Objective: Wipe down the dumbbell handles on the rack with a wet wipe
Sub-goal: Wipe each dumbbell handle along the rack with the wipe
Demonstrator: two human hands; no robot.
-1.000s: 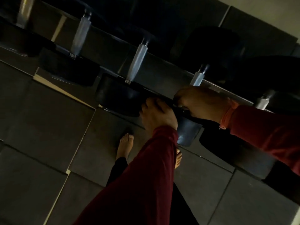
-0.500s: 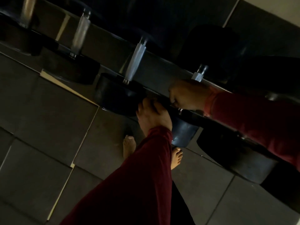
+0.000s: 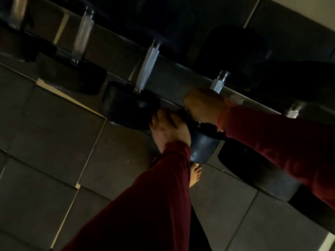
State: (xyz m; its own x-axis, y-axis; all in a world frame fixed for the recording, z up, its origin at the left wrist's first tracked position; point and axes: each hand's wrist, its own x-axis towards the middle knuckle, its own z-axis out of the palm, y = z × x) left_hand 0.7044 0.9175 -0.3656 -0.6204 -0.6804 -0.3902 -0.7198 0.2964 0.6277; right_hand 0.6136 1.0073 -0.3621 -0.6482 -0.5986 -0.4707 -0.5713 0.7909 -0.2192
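The dumbbell handle [image 3: 217, 85] being worked on sits on the rack [image 3: 116, 49], third in the row of knurled metal handles, with only its upper end showing above the right hand [image 3: 204, 106]. That hand is curled around the lower part of the handle; whether a wipe lies under the fingers cannot be told in the dim light. The left hand [image 3: 168, 129] rests with fingers extended on the black weight head [image 3: 203, 147] of the same dumbbell, just below the right hand. Both arms wear dark red sleeves. Neighbouring handles [image 3: 147, 67] stand untouched to the left. A bare foot [image 3: 195, 173] shows on the dark tiled floor [image 3: 45, 142].
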